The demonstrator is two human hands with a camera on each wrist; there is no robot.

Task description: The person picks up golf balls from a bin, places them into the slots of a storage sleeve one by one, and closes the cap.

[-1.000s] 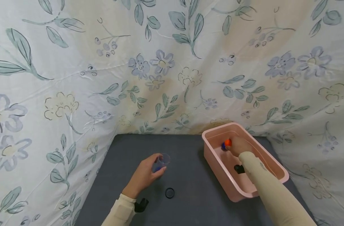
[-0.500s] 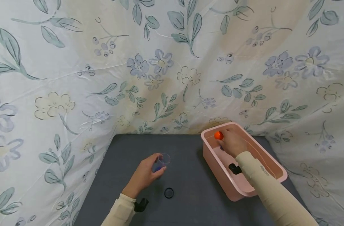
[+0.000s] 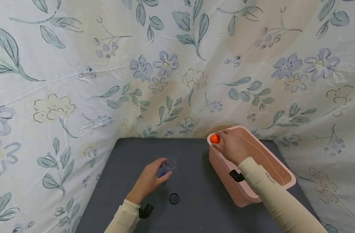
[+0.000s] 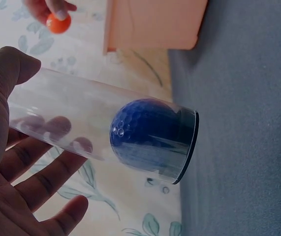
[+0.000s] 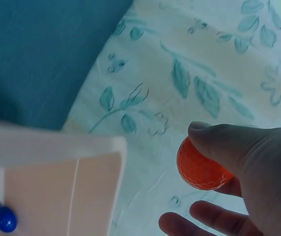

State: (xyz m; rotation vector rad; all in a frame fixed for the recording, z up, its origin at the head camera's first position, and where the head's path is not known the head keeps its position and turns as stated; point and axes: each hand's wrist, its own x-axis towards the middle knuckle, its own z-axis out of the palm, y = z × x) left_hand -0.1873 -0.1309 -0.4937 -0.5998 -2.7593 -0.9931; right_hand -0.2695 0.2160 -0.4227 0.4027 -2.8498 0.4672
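An orange golf ball [image 5: 202, 167] is pinched between the thumb and fingers of my right hand [image 3: 231, 145], above the far left rim of the pink bin [image 3: 224, 186]. My left hand [image 3: 149, 179] grips a clear tube [image 4: 81, 105] standing on the dark table. Inside the tube, at its black-edged bottom, sits a blue golf ball [image 4: 142, 132]. Another blue ball [image 5: 5, 219] lies on the floor of the bin in the right wrist view; in the head view my right hand and arm hide it.
A black ring-shaped cap [image 3: 174, 198] lies on the dark table [image 3: 189, 184], in front of the tube. Flowered cloth [image 3: 166, 106] hangs behind the table and along its sides. The bin takes up the table's right side.
My right hand has risen from inside the bin and moved left with the orange golf ball, uncovering more of it. My left hand and the tube have stayed in place.
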